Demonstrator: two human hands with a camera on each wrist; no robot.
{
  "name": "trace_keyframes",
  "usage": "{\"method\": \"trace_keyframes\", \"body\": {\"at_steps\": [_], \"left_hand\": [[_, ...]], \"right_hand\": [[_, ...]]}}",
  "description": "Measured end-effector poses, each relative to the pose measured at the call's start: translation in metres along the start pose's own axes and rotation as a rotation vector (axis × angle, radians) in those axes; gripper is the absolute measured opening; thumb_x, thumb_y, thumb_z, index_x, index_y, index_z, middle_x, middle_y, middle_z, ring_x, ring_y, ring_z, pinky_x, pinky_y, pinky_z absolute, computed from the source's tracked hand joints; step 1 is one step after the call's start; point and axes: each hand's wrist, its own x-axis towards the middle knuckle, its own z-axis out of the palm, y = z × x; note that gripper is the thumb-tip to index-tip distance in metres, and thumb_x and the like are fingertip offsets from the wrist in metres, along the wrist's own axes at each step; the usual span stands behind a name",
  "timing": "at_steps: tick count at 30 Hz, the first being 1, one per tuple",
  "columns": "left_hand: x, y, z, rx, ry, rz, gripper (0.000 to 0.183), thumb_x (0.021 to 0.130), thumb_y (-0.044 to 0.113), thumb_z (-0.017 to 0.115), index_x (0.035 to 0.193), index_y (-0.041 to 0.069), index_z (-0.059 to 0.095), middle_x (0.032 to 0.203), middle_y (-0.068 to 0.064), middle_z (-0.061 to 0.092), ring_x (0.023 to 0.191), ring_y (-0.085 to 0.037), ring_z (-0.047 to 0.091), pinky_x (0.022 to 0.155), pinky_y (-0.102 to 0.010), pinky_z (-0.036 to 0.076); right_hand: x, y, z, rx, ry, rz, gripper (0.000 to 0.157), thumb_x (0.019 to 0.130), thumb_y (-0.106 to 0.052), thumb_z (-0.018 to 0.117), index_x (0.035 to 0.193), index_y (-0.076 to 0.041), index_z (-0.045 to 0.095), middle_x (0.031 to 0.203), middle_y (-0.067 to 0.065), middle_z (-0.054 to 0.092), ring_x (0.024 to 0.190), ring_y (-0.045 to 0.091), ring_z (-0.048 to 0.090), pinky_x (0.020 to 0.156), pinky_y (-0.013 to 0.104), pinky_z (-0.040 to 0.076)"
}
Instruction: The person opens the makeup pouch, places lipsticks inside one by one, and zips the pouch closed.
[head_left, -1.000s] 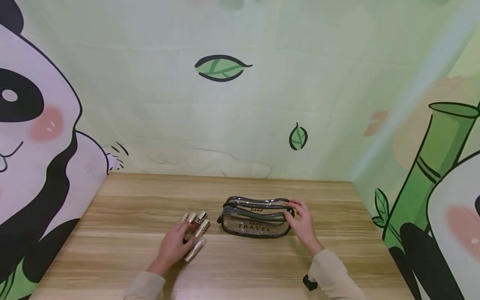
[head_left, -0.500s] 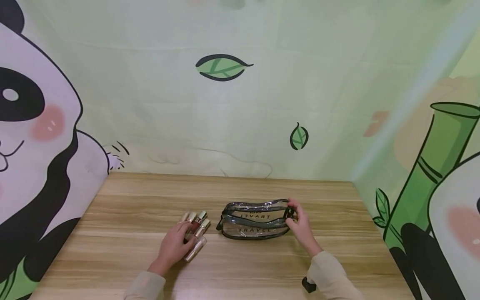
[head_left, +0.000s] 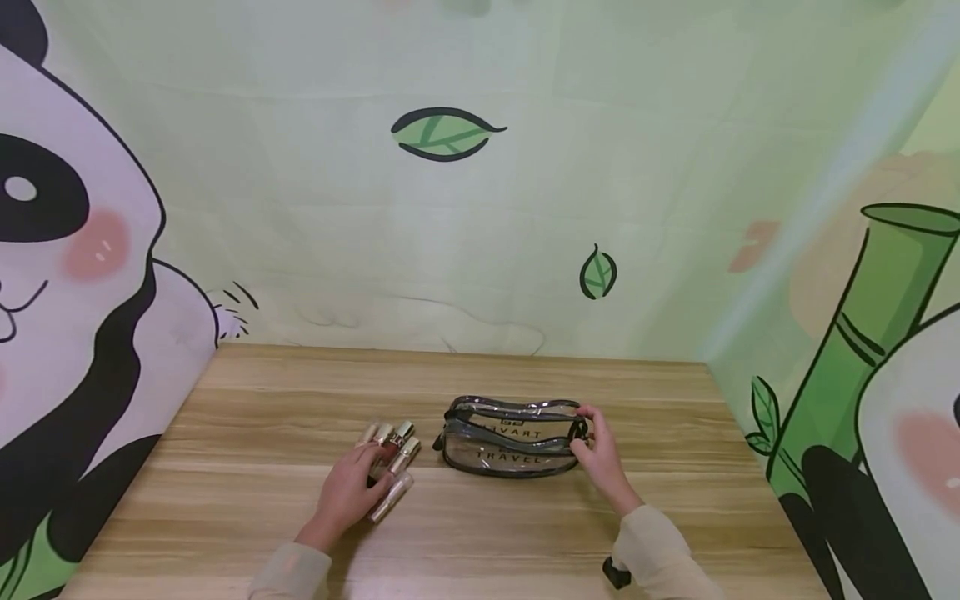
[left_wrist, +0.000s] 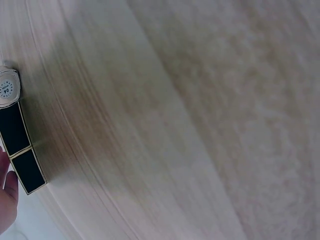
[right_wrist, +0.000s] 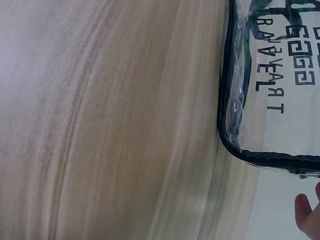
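Observation:
Several lipstick or lip gloss tubes with gold caps lie bunched on the table, left of centre. Over them is my left hand, its fingers and thumb gripping round the bunch and hiding part of it. In the left wrist view, a black and gold tube lies by the fingertips. To the right sits a clear travel pouch with black trim, its top gaping. My right hand pinches the pouch's right end between thumb and fingers. Nothing shows inside the pouch.
A wood-grain table carries everything. Its back edge meets a green printed backdrop with leaf, panda and bamboo drawings. A small black object hangs by the right sleeve.
The pouch's mouth has spread wider than a second ago, then narrowed slightly over the last half second. The right hand shifted a little with it. My left hand and the tubes stayed put.

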Motion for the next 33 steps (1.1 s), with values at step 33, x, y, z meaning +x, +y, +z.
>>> {"method": "trace_keyframes", "body": {"at_steps": [33], "left_hand": [[-0.001,0.001,-0.002,0.002,-0.035,-0.015,0.038,0.07,0.022,0.07,0.103,0.008,0.059,0.111,-0.011,0.059,0.102,-0.03,0.055,0.086,-0.043,0.043]], "right_hand": [[0.005,0.027,0.004,-0.181,0.082,-0.07,0.04,0.065,0.001,0.052,0.105,0.0,0.048,0.12,0.02,0.049,0.112,0.035,0.045,0.093,0.052,0.036]]}}
